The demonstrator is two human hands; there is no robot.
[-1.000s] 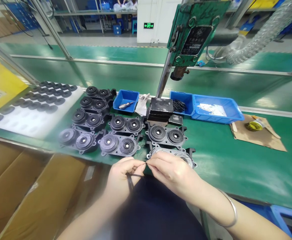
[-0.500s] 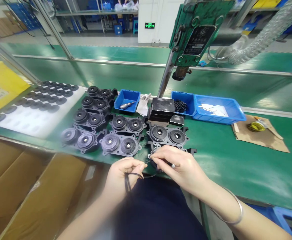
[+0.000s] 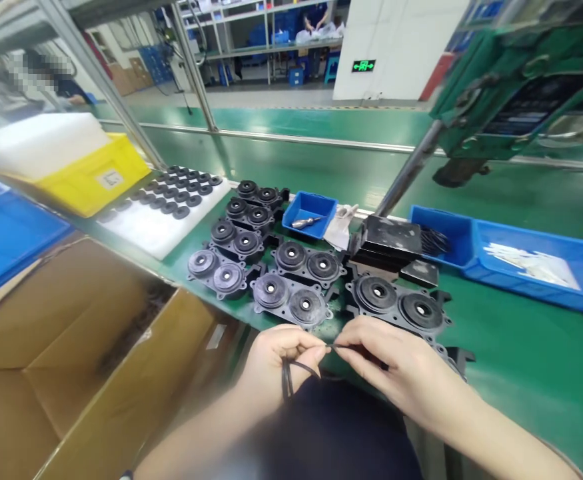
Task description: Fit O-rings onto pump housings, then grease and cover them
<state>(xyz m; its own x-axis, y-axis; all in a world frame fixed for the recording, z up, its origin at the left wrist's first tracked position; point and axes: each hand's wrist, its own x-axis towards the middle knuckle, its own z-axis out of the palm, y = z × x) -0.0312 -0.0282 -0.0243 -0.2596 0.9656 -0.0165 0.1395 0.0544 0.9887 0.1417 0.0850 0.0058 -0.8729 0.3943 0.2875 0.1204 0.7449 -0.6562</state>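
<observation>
In the head view, the left hand (image 3: 278,357) pinches a bunch of thin black rubber rings (image 3: 291,373) at the near edge of the smooth green bench (image 3: 521,347); the loops hang below its fingers. The right hand (image 3: 401,363) is closed on one ring's end, fingertips meeting the left's. Just beyond lie matte black moulded plates (image 3: 394,303), each with two round ribbed discs. Farther back stand glossy blue plastic bins (image 3: 531,267). An open brown cardboard box (image 3: 71,360) sits to the left.
</observation>
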